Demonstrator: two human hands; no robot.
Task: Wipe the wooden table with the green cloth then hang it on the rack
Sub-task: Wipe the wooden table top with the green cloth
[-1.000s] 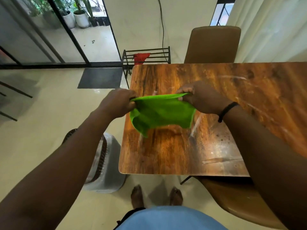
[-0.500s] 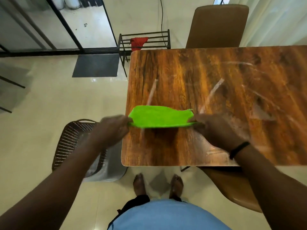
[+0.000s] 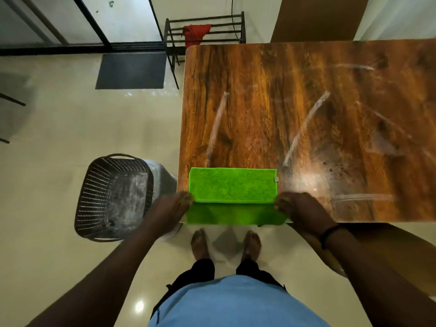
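Observation:
The green cloth [image 3: 232, 185] lies spread at the near left corner of the wooden table [image 3: 306, 102], its near part folded down over the table's front edge. My left hand [image 3: 169, 208] pinches the cloth's near left corner. My right hand [image 3: 299, 208], with a black band on the wrist, pinches the near right corner. Pale wet streaks cross the tabletop. The black metal rack [image 3: 205, 31] stands on the floor beyond the table's far left corner, with a red cloth [image 3: 195, 34] draped on it.
A dark perforated basket [image 3: 113, 197] sits on the floor left of the table. A brown chair [image 3: 316, 17] stands at the far side; another chair [image 3: 377, 237] is tucked under the near right. A dark doormat [image 3: 131, 70] lies by the glass door.
The cloth was held up between both hands; it has come down toward me and now lies flat on the table's near edge. My view tilted downward.

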